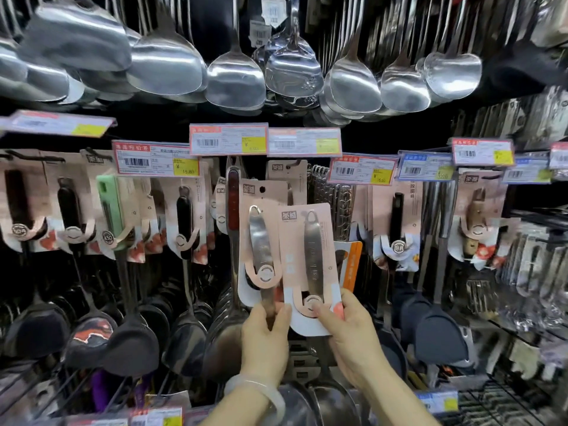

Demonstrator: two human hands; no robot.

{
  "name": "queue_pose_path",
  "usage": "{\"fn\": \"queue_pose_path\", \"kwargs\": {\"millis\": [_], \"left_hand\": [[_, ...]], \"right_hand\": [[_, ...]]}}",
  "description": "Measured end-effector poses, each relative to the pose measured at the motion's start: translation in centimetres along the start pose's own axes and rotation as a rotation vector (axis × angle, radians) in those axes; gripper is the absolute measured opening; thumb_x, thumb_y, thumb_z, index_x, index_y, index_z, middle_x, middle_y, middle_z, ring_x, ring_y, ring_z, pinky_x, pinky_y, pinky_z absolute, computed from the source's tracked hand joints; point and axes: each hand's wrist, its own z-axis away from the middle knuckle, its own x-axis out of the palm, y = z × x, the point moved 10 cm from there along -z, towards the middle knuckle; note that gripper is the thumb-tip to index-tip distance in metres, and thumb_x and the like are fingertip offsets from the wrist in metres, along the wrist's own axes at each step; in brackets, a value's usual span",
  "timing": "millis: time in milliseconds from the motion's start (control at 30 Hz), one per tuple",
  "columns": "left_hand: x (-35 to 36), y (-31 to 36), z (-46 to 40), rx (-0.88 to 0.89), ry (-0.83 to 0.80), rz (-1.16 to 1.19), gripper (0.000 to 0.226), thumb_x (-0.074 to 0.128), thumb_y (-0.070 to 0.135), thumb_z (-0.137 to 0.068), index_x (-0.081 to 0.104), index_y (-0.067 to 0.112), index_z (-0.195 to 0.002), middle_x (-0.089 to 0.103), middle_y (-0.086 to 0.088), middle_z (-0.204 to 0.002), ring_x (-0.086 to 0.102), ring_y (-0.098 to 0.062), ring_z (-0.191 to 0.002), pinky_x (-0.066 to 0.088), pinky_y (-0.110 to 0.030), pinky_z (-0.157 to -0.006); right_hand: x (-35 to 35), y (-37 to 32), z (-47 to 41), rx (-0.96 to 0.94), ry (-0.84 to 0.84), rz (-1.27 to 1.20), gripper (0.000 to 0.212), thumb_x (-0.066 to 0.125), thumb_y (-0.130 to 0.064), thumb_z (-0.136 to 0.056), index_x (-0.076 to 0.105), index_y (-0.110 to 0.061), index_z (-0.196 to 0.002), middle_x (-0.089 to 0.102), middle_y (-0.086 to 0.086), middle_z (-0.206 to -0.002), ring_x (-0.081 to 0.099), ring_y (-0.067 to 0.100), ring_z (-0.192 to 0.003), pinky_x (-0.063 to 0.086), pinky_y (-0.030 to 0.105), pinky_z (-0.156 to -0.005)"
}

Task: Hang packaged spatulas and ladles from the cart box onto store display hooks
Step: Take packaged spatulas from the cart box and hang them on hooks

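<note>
Left hand (266, 339) grips 1 carded utensil (261, 241) by the shank, right hand (350, 333) pinches the second card (310, 265), both below the hooks. Steel stiff, head-heavy, card flimsy: hold the handle.

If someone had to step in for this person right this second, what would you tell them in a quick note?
Left hand: grips the metal handle of one packaged utensil, its pink card raised toward the display.
Right hand: pinches the bottom of a second packaged utensil, which overlaps the first.
Neither card looks seated on a hook yet; the hole in the left card is free.
Done: many similar packs already hang along the row.
Left: hang both held packs under the price tags. The cart box is out of view, so what remains there is unknown.
</note>
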Motion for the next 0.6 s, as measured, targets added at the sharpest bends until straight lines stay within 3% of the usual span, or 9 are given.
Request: {"fn": "queue_pose_path", "kwargs": {"millis": [200,400,533,600], "left_hand": [[-0.6,1.7,-1.3,0.003,0.067,0.149,0.011,0.061,0.013,-0.086,0.062,0.020,-0.077,0.068,0.003,-0.081,0.062,-0.009,-0.080,0.045,-0.022,-0.071],[-0.3,0.6,-1.6,-0.061,0.074,0.215,0.006,0.065,0.013,-0.083,0.069,0.017,-0.081,0.073,-0.005,-0.087,0.067,-0.024,-0.092,0.050,-0.045,-0.092],[0.2,0.3,-1.7,-0.085,0.089,0.258,0.009,0.066,0.011,-0.082,0.071,0.017,-0.078,0.074,0.001,-0.079,0.068,-0.020,-0.086,0.050,-0.046,-0.093],[0.8,0.5,-1.9,-0.094,0.078,0.284,0.006,0.067,0.013,-0.082,0.071,0.017,-0.080,0.074,-0.003,-0.084,0.068,-0.025,-0.092,0.049,-0.048,-0.094]], "right_hand": [[2.3,-2.8,-2.0,-0.099,-0.065,-0.002,0.018,0.059,0.000,-0.086,0.061,-0.013,-0.099,0.071,0.008,-0.089,0.070,0.015,-0.081,0.055,0.022,-0.068],[3.5,-5.4,-4.9,-0.109,-0.101,-0.044,0.017,0.058,-0.003,-0.087,0.058,-0.016,-0.098,0.071,0.006,-0.092,0.070,0.011,-0.080,0.055,0.022,-0.067],[3.7,-5.8,-6.3,-0.104,-0.093,-0.048,0.013,0.058,-0.004,-0.088,0.058,-0.015,-0.096,0.070,0.005,-0.094,0.069,0.011,-0.081,0.056,0.024,-0.073],[3.8,-5.5,-6.5,-0.087,-0.091,-0.062,0.010,0.057,-0.005,-0.088,0.058,-0.013,-0.095,0.070,0.005,-0.091,0.070,0.010,-0.078,0.057,0.022,-0.069]]}}
